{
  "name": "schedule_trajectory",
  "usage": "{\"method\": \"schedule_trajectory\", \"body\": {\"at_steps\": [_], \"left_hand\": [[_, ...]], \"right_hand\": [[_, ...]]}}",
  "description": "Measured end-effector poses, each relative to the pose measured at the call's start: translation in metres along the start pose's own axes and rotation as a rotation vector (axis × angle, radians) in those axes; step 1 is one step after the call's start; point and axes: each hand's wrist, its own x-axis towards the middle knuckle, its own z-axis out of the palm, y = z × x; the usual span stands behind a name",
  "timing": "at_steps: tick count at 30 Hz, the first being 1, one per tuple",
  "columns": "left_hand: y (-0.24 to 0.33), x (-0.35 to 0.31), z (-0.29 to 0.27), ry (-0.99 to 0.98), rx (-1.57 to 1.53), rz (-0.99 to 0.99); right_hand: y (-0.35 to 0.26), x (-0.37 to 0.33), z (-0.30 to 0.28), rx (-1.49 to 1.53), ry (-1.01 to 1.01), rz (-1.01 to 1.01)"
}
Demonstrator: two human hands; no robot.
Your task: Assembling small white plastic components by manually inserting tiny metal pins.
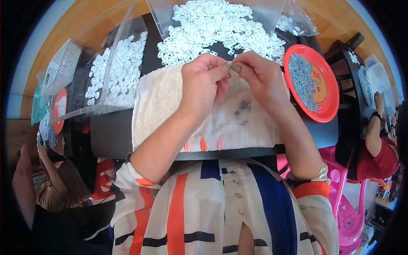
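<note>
Above a cream towel (pixel 161 97), my left hand (pixel 202 80) and my right hand (pixel 263 80) meet, thumbs and fingers pinched tip to tip. Whatever lies between the fingertips is too small to make out. Below my right hand, a few small grey metal pieces (pixel 243 106) are scattered on the towel. To the right stands a red plate (pixel 329 91) with a heap of small grey metal pieces (pixel 301 78). Just beyond my hands spreads a large pile of small white plastic pieces (pixel 216 29), flat with holes in them.
A transparent bin (pixel 104 91) of white pieces stands at the left of the black table (pixel 110 140). A plastic bag (pixel 299 23) lies at the far right. Other people work at both sides, one in a red garment (pixel 374 161). A pink chair (pixel 348 212) stands at right.
</note>
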Motion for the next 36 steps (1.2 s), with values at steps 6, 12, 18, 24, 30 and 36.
{"method": "schedule_trajectory", "body": {"at_steps": [6,12,18,24,30,36], "left_hand": [[-0.003,0.005,-0.003,0.015,-0.013,0.003],[-0.002,0.004,-0.002,-0.012,0.026,-0.003],[-0.001,0.002,0.000,-0.015,0.071,-0.011],[-0.002,0.001,0.001,-0.008,0.081,-0.017],[-0.004,0.001,0.001,-0.008,0.086,-0.019],[-0.005,0.000,0.000,0.005,0.097,-0.023]], "right_hand": [[0.007,0.004,-0.012,0.064,0.016,0.096],[0.005,0.003,-0.005,0.077,-0.043,0.107],[0.007,0.003,-0.003,0.048,-0.056,0.070],[0.008,0.002,0.000,0.029,-0.068,0.094],[0.012,0.000,0.005,0.025,-0.061,0.090],[0.011,-0.002,0.012,0.032,-0.021,0.051]]}}
